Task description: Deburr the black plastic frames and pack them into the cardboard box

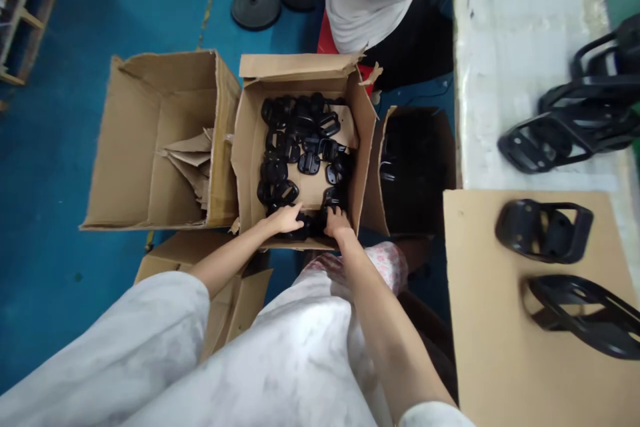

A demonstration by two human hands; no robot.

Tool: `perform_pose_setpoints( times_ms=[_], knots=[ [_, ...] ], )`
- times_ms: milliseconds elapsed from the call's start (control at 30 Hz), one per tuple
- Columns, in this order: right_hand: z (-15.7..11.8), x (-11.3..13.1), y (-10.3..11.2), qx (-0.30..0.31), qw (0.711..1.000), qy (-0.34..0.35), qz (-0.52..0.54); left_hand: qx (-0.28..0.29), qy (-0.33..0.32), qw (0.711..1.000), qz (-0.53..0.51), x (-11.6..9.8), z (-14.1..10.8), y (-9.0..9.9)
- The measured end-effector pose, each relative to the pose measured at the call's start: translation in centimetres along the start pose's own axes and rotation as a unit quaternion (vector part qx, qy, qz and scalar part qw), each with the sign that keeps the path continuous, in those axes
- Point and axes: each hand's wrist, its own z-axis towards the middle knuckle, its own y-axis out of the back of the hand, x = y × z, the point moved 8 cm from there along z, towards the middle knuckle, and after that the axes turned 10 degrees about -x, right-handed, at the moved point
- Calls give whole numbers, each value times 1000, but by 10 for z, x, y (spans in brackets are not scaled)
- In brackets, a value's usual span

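An open cardboard box (243, 167) stands in front of me, with several black plastic parts (309, 161) lying along its sides and toward its middle. These parts have looped frames and rounded ends. My left hand (287, 219) reaches over the near side, thumb apart from its fingers, resting by black parts in the near row. Over at the near right corner, my right hand (338, 221) has its fingers bent down around a black plastic part (324, 217). The hand and its neighbours partly hide that part.
To the left is a carton (133, 147) with folded cardboard inside. A dark-filled box (383, 177) stands right, beside a worktable (500, 67) bearing more black parts (545, 230) on a cardboard sheet (480, 333). A seated person (357, 13) works beyond; stand bases (256, 9) are nearby.
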Motion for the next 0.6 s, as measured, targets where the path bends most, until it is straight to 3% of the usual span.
perform_pose_setpoints(
  times_ms=[167,367,467,600],
  knots=[
    [4,-20,-38,118,992,-8,-31,-37,37,993,-105,13,-34,3],
    [3,-30,-60,200,979,-46,-12,-101,20,963,-250,-11,-24,35],
    [4,-28,-62,209,976,-54,27,-130,39,926,-352,-13,-27,43],
    [5,-19,-51,152,980,-43,124,-142,112,893,-413,-4,-37,30]
  ],
)
